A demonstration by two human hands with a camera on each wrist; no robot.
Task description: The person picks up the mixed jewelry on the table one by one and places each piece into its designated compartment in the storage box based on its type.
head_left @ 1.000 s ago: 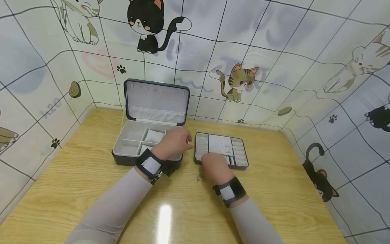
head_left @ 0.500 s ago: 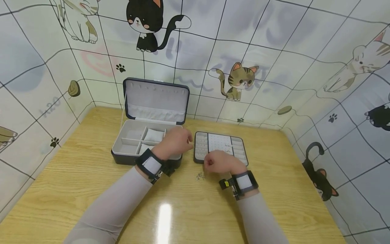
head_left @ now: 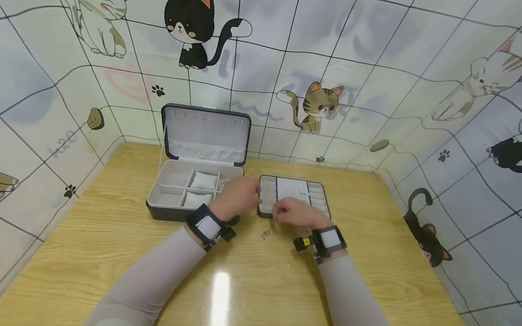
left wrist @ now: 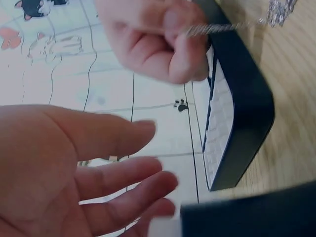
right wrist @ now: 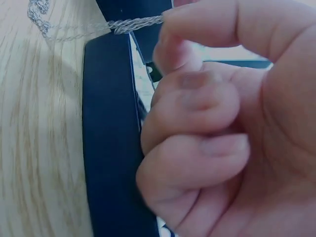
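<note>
A silver chain [right wrist: 133, 23] is pinched between thumb and forefinger of my right hand [head_left: 297, 213], which hovers at the front edge of the jewelry tray [head_left: 292, 189]. The chain's bunched remainder lies on the table in front of the tray, seen as a small tangle [head_left: 265, 234] in the head view. My left hand [head_left: 238, 198] hangs over the right front corner of the open jewelry box [head_left: 169, 213]. Its fingers [left wrist: 123, 175] are loosely bent with nothing between them in the left wrist view. My right hand's other fingers [right wrist: 187, 160] curl toward the palm.
The box lid [head_left: 207, 136] stands raised near the patterned wall covering. White cushions [head_left: 204, 181] sit in two box compartments, and a shiny ring-shaped piece [head_left: 222, 185] shows beside my left hand. Small jewelry pieces [head_left: 303, 194] sit on the tray's dotted panel.
My right hand has turned and shifted slightly right and up from the chain tangle, its wrist swinging right. My left hand has moved a little down and right.
</note>
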